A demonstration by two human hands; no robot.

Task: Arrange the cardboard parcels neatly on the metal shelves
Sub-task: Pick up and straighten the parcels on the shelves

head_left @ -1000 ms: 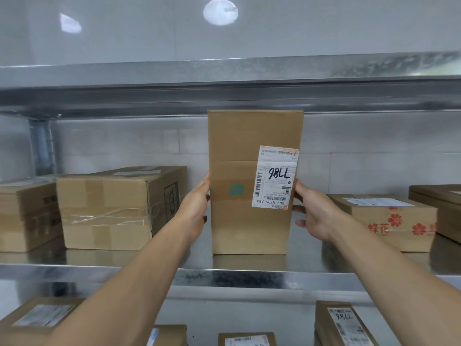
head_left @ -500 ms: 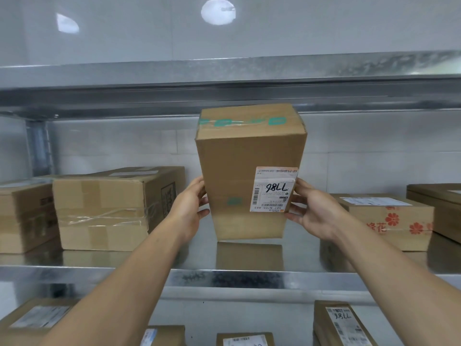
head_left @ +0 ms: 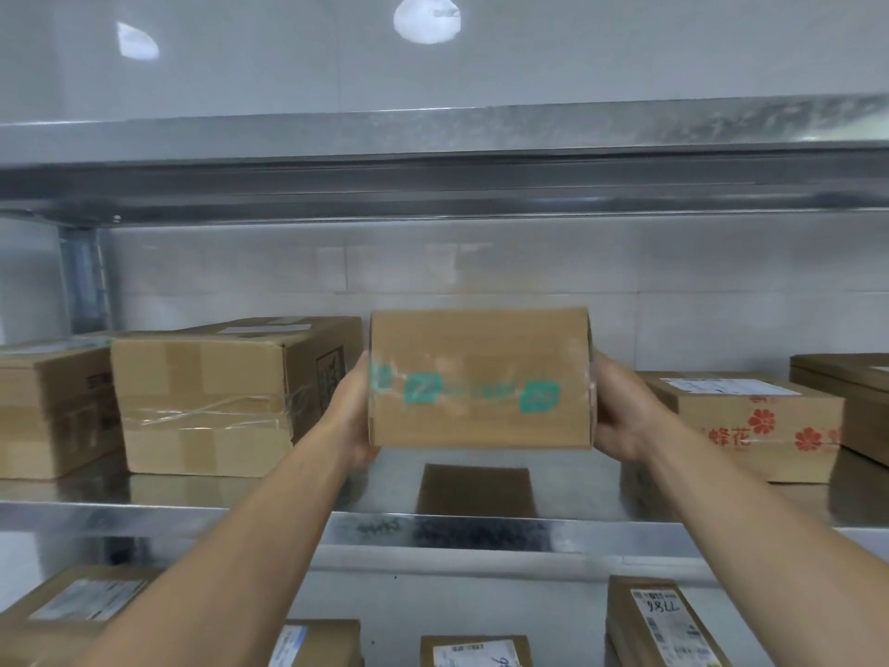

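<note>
I hold a brown cardboard parcel [head_left: 481, 377] with green-printed tape across the face that points at me. It hangs just above the middle metal shelf [head_left: 433, 527], its long side level. My left hand [head_left: 353, 416] grips its left side and my right hand [head_left: 620, 416] grips its right side. The parcel's white label is hidden from view. The image of the parcel is slightly blurred.
A large taped box [head_left: 211, 397] stands left of the parcel, with another box [head_left: 48, 411] beyond it. Right of it lies a flat box with red flowers [head_left: 750, 421] and one more box [head_left: 851, 402]. Several labelled parcels [head_left: 659, 623] sit on the lower shelf. An upper shelf [head_left: 433, 170] spans overhead.
The parcel stood upright on the shelf with its label toward me. Both hands lifted it and tipped its top toward me, so the taped end now faces me.
</note>
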